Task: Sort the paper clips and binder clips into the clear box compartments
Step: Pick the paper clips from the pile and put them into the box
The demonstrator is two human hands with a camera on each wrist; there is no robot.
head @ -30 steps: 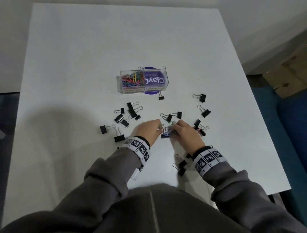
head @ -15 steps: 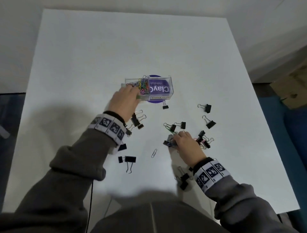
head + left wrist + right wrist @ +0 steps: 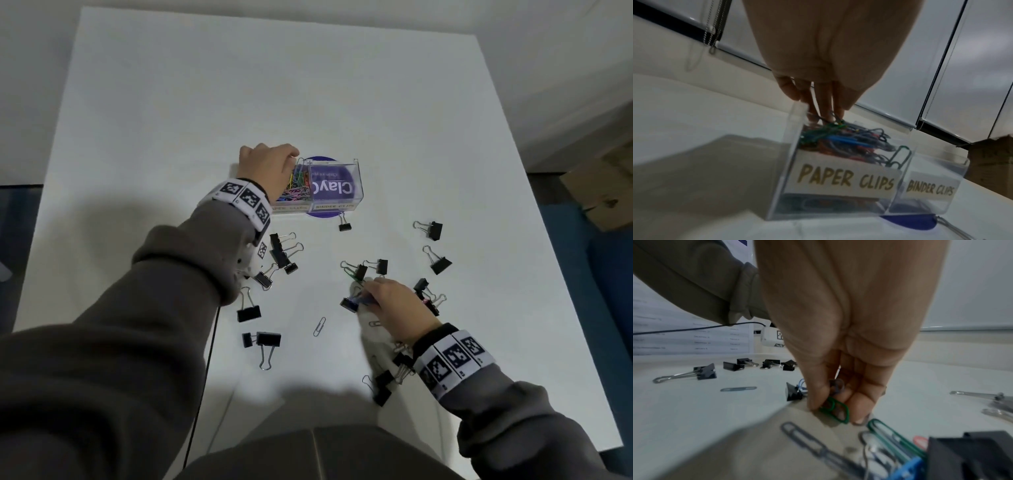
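The left hand, having crossed from the scatter on the counter, now dips straight fingers into the box paper-clip compartment, its clip seemingly delivered, while the right hand pinches a green paper clip near unsorted binder clips.

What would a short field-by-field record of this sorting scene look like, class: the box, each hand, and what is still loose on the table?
Box: clear box with two labelled compartments
Paper clips compartment: holds coloured paper clips
Binder clips compartment: no clips visible inside
Left hand: left hand over the paper clips compartment, fingertips reaching in; whether it holds a clip is unclear
Right hand: right hand pinches a green paper clip at the table
Loose on table: black binder clips, a silver paper clip
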